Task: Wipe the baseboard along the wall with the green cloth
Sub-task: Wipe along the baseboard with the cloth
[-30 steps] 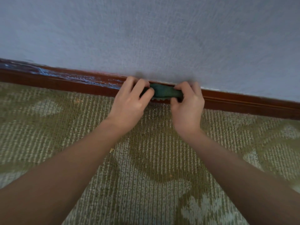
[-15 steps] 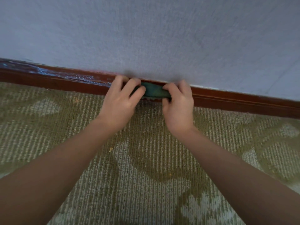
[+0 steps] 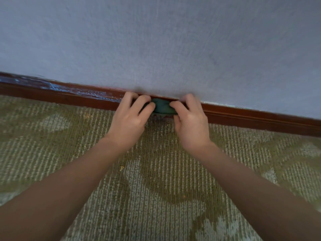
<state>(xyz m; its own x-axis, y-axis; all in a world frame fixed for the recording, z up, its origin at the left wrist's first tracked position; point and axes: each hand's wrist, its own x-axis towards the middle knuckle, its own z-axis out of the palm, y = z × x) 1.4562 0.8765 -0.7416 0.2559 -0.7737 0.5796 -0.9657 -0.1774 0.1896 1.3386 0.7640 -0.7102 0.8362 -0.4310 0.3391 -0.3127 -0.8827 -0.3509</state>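
Observation:
A bunched green cloth (image 3: 162, 107) is pressed against the dark red-brown baseboard (image 3: 251, 117) at the foot of the pale wall. My left hand (image 3: 129, 119) grips the cloth's left end and my right hand (image 3: 190, 121) grips its right end, fingers curled over the top of the board. Only the middle of the cloth shows between the hands. The baseboard left of the hands carries shiny wet streaks (image 3: 73, 90).
A pale blue-grey textured wall (image 3: 165, 46) fills the upper half. Olive and cream patterned carpet (image 3: 156, 188) covers the floor up to the baseboard. A small crumb (image 3: 121, 168) lies on the carpet near my left forearm.
Both hands and the cloth have slid leftward along the baseboard, and the hands have drawn closer together, so less cloth shows between them.

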